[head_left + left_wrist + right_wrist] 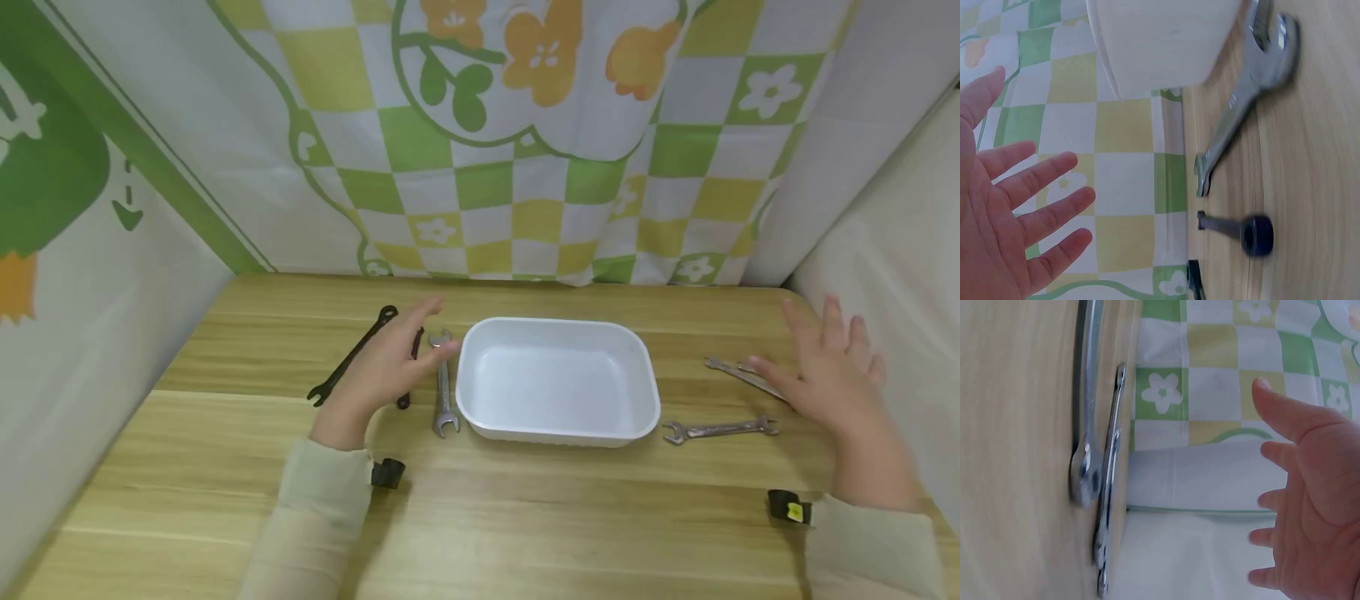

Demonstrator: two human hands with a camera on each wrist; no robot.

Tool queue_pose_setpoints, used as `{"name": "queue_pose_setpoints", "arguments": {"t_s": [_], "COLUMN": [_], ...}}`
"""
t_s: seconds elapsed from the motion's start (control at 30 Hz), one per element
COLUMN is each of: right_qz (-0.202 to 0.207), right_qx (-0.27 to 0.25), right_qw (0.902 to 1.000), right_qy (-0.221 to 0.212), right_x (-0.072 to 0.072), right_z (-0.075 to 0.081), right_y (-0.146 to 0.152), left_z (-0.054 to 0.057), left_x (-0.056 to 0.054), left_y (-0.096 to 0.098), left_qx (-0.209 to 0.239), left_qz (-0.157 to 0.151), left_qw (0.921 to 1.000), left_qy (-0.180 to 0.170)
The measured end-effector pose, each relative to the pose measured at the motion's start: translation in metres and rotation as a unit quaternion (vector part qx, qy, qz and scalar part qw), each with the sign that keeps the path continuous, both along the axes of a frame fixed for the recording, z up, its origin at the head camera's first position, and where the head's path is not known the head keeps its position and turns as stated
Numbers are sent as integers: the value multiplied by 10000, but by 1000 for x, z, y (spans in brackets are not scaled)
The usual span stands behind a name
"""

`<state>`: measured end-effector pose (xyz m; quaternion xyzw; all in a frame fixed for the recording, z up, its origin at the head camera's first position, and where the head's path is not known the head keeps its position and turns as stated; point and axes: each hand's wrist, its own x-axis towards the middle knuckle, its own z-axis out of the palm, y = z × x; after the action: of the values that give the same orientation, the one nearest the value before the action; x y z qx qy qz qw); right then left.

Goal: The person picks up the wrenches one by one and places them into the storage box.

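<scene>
A white plastic tray (558,379) stands on the table with bare floor inside. To its left, my left hand (386,358) hovers with fingers spread, holding nothing. Near that hand lie a silver open-end wrench (443,383), a long black wrench (347,360) and a shorter black wrench (1225,226), the black ones partly covered by the hand in the head view. My right hand (840,379), fingers also extended and holding nothing, is raised at the right. Below it lie a silver wrench (723,429) and, farther back, thinner silver wrenches (742,375) partly hidden by the thumb.
The wooden table (540,525) ends at the back against a checkered curtain (487,183). Pale fabric walls (892,217) rise on both sides. A black wrist mount (388,472) is on the left sleeve, another mount (787,506) on the right.
</scene>
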<state>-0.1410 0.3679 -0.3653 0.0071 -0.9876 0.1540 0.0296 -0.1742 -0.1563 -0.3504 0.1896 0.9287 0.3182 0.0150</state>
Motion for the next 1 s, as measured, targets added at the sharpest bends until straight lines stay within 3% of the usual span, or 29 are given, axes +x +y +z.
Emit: {"name": "queue_pose_setpoints", "arguments": {"t_s": [0.3, 0.47, 0.67, 1.0], "right_qz": [-104, 88, 365, 511], "right_qx": [-129, -212, -338, -60], "right_qw": [9998, 9995, 9987, 9985], "right_qy": [-147, -230, -115, -210], "right_x": [5, 5, 3, -6], "right_z": [-2, -6, -15, -26], "right_y": [20, 30, 38, 45], "left_z": [-11, -19, -25, -29], "left_x": [-4, -6, -10, -10], "left_y": [7, 10, 12, 12], "left_qx": [577, 783, 643, 424], "left_qz": [31, -27, -69, -146], "left_qw": [9977, 9951, 9948, 9941], "left_qy": [-350, -603, -793, -992]}}
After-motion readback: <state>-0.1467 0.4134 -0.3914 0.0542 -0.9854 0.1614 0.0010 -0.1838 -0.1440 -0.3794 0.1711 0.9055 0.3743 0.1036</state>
